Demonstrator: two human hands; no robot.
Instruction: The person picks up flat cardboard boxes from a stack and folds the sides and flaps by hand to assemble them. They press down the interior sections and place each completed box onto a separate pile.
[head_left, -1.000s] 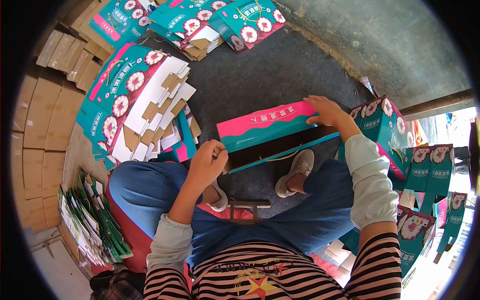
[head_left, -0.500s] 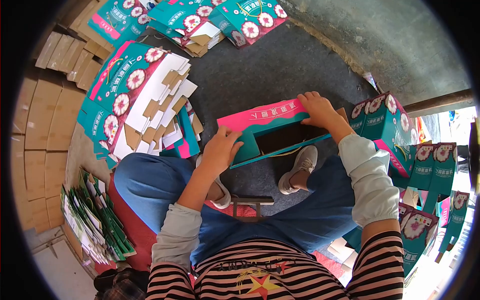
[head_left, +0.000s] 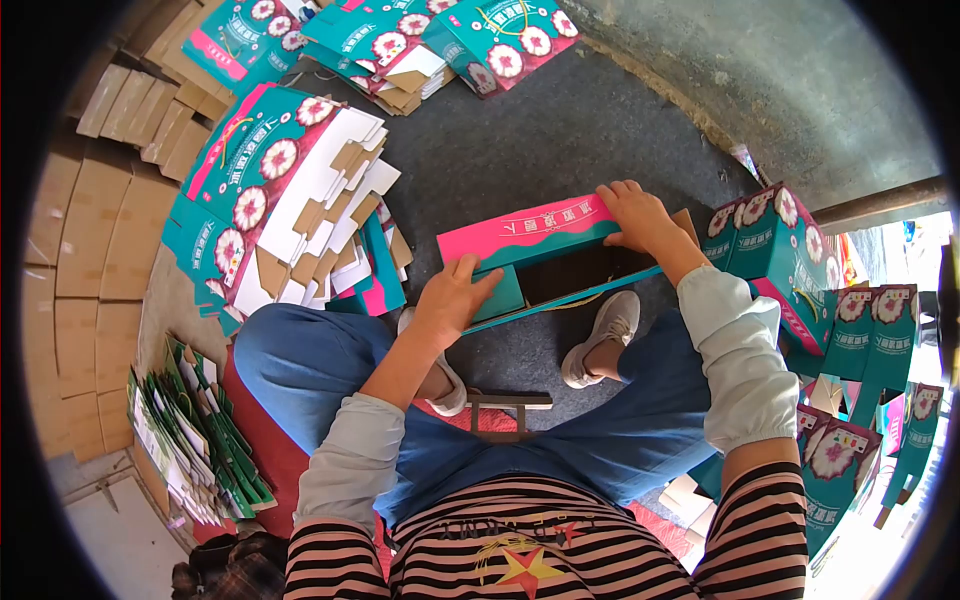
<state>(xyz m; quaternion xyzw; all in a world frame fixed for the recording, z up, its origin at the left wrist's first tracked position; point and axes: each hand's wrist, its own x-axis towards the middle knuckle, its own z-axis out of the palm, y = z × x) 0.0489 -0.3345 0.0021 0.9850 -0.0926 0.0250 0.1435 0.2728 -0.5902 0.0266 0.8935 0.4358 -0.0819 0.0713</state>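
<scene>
A teal and pink cardboard gift box (head_left: pixel 535 226) stands on the floor before my feet, its dark inside showing through the gap in its top. My left hand (head_left: pixel 450 303) grips the left end, with fingers bent over the teal end flap (head_left: pixel 497 291). Over at the right end, my right hand (head_left: pixel 638 218) wraps round the top edge, thumb on the near side and fingers on the far side. A brown cardboard flap (head_left: pixel 686 226) sticks out beside the right wrist. A thin cord handle hangs along the box's near side.
Flat printed cartons (head_left: pixel 290 200) lie stacked to my left, with more piles (head_left: pixel 385 45) behind. Brown boxes (head_left: pixel 90 230) line the left side. Green folded bags or cartons (head_left: pixel 200 440) lean at lower left. Assembled boxes (head_left: pixel 770 250) stand at right, by a concrete wall (head_left: pixel 780 90).
My left hand has shifted slightly right and inward over the box's left end, onto the end flap. The right hand stays in place. The view has turned slightly.
</scene>
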